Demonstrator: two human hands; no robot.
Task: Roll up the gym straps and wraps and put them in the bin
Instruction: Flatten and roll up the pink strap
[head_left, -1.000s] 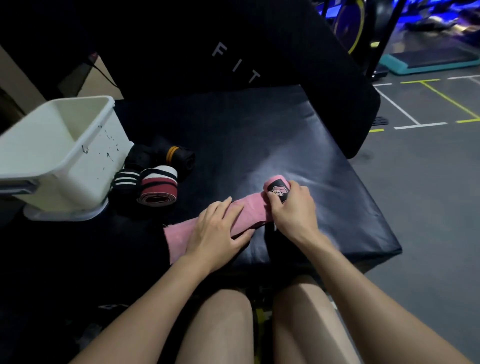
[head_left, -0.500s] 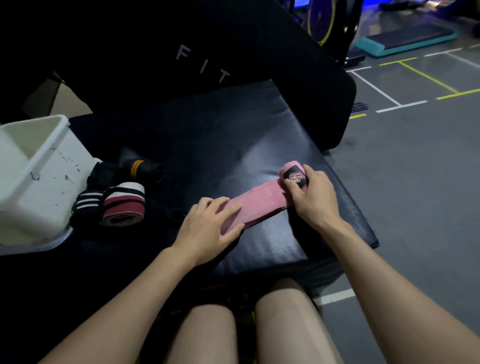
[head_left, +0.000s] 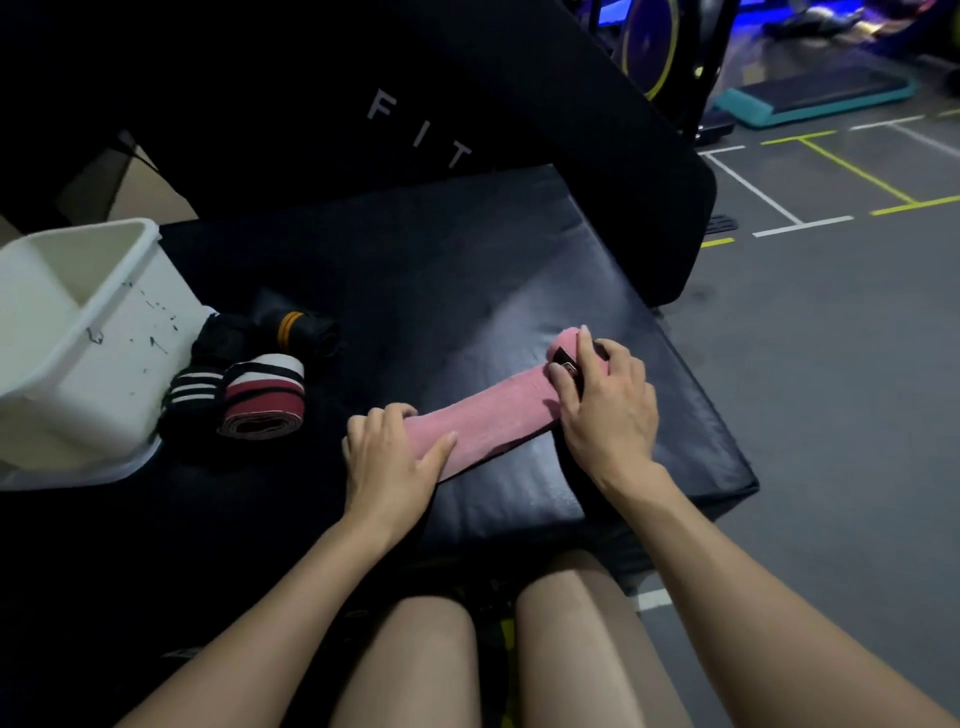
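A pink wrap (head_left: 488, 421) lies stretched across the black padded bench (head_left: 467, 291). Its right end is rolled into a small coil with a black label. My right hand (head_left: 602, 400) curls its fingers over that coil and grips it. My left hand (head_left: 389, 457) lies on the wrap's left end, its fingers bent over the strip and the thumb stretched along it. A white bin (head_left: 78, 332) stands at the left of the bench, and I see nothing inside it. Beside the bin lie a rolled red, white and black wrap (head_left: 262, 400) and a dark strap with orange stripes (head_left: 291, 330).
A black and white striped roll (head_left: 192, 395) sits between the bin and the red roll. An upright black pad marked FIT (head_left: 415, 104) rises behind the bench. Grey gym floor with painted lines (head_left: 831, 312) lies to the right. My bare knees are below the bench's front edge.
My left hand has slid left along the pink wrap to its end. My right hand stays on the rolled end. The camera view has shifted.
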